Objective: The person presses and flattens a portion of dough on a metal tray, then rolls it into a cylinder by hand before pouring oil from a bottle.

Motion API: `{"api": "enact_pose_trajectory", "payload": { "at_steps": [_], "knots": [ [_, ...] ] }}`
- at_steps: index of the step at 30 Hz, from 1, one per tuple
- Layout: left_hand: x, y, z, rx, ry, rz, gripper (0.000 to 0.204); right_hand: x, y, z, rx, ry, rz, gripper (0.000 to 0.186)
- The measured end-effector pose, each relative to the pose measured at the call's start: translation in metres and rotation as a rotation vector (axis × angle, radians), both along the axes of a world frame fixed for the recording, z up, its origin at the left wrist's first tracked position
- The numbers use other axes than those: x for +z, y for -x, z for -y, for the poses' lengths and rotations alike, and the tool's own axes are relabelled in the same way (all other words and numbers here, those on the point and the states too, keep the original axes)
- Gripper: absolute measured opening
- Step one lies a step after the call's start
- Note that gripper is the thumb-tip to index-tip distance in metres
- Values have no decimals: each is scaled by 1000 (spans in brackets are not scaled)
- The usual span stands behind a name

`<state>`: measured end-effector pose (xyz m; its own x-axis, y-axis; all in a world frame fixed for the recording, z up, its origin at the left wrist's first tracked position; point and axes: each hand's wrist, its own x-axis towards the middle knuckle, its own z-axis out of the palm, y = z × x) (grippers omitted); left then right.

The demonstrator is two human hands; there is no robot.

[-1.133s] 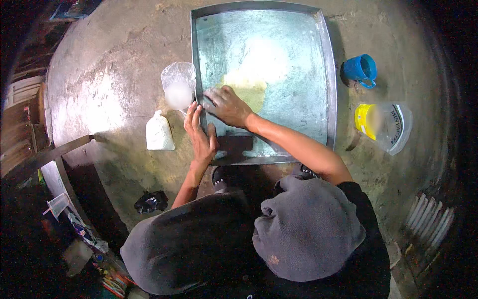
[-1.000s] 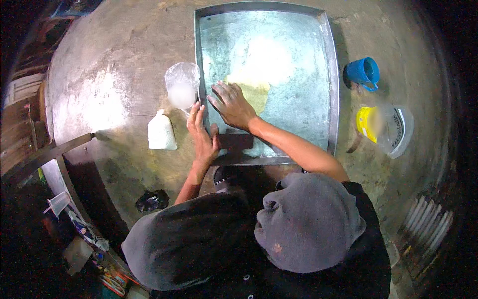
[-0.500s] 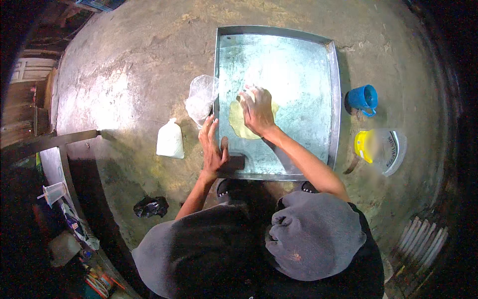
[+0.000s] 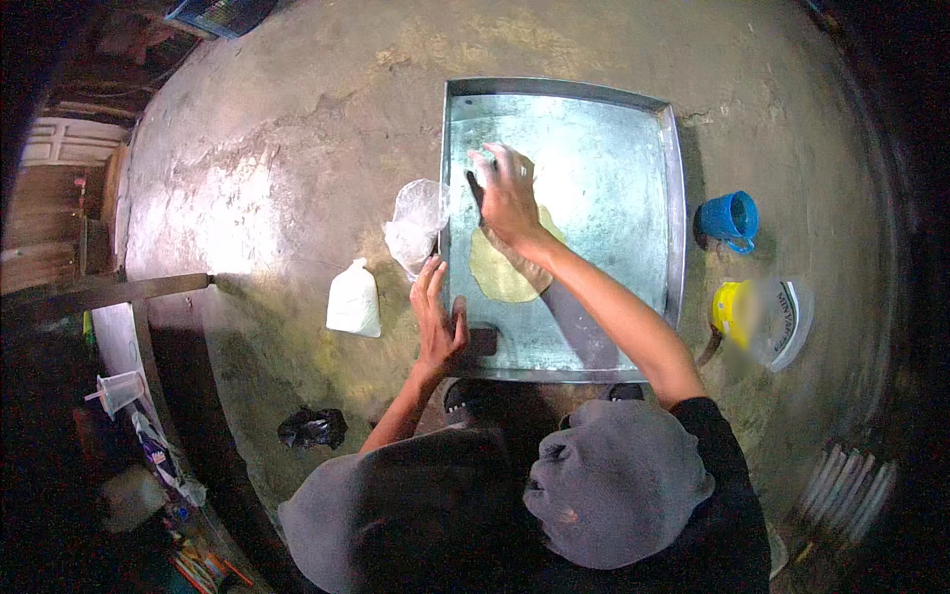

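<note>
A rectangular metal tray (image 4: 614, 148) lies before me, with a thin, pale yellowish flattened patch (image 4: 505, 277) on its middle-left. My right hand (image 4: 508, 193) is over that patch and just beyond it, fingers bent and apart, their tips slightly blurred, with no object visible in them; whether it touches the surface is unclear. My left hand (image 4: 438, 317) rests at the tray's lower left rim with fingers stretched out and thumb separate. Beside the left rim lies a crumpled clear plastic bag (image 4: 414, 233); left of that stands a bag of white powder (image 4: 351, 302).
A blue mug (image 4: 722, 218) and a yellow-and-clear pouch (image 4: 737, 312) sit right of the tray on the concrete floor. A black plastic bag (image 4: 312, 428) lies lower left. A wooden bar (image 4: 168, 287) and cluttered ledge border the left; pale corrugated strips (image 4: 841, 485) lie lower right.
My right hand has moved from near the left rim across the yellowish patch, then toward the tray's far side. The view has shifted, so tray and surroundings appear lower and farther right.
</note>
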<state>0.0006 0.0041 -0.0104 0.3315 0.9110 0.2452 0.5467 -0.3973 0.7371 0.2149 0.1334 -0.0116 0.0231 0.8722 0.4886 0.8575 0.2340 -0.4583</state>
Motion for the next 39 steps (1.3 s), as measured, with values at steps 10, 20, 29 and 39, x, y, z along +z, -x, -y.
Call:
{"api": "enact_pose_trajectory", "payload": {
  "at_steps": [10,20,29,39],
  "knots": [
    [3,0,-4,-50,-16,0,73,-39,17,-8,61,82,218,49],
    [6,0,-8,-46,-38,-15,70,-41,19,-10,82,92,133,53],
    [-1,1,-7,4,-28,-5,61,-29,-1,-34,30,23,144,48],
    [-5,5,-3,-2,9,27,66,-48,23,-16,78,112,297,56]
  ]
}}
